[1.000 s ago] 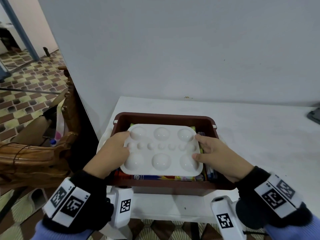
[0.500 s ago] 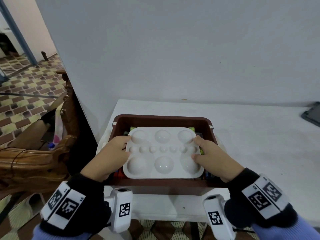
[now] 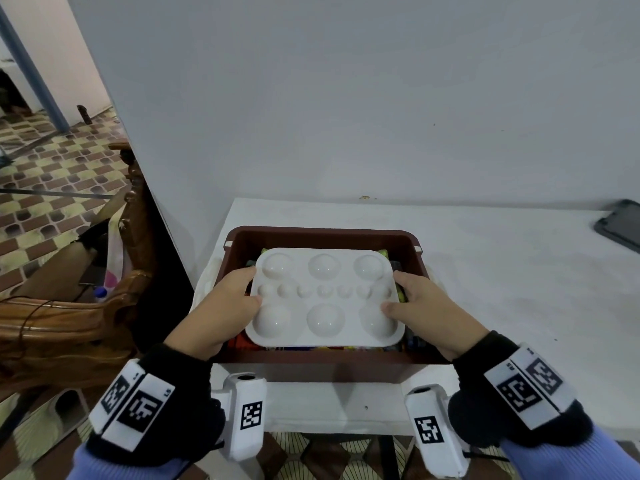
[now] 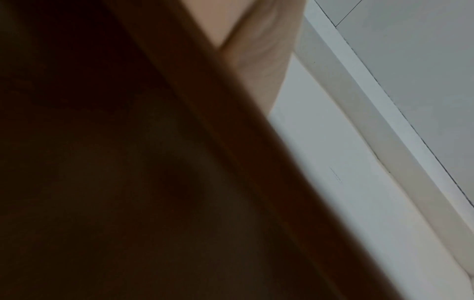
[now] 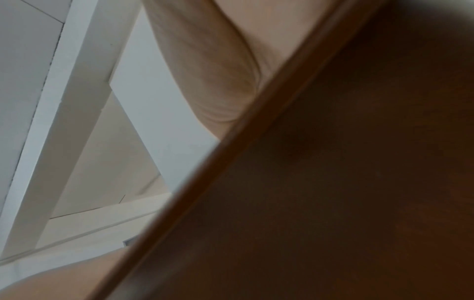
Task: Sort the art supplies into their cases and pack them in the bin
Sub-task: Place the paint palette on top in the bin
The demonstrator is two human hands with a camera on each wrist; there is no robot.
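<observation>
Both hands grip a white paint tray (image 3: pixel 325 299) between them: left hand (image 3: pixel 225 306) on one edge, right hand (image 3: pixel 426 306) on the other. It sits atop colourful supplies inside the brown bin (image 3: pixel 322 367). Packing appears nearly complete; releasing the paint tray remains.

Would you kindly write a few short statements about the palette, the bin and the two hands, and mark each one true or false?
1. Both hands hold the white paint palette by its short sides. True: the left hand grips one side, the right hand the other.
2. The palette lies on the bare table beside the bin. False: it sits over the brown bin, on top of colourful supplies already inside.
3. The palette's wells are filled with paint. False: they look clean and white.
4. The bin stands on a white table near its left corner. True.
5. A dark flat object lies at the table's far right edge. True.
</observation>
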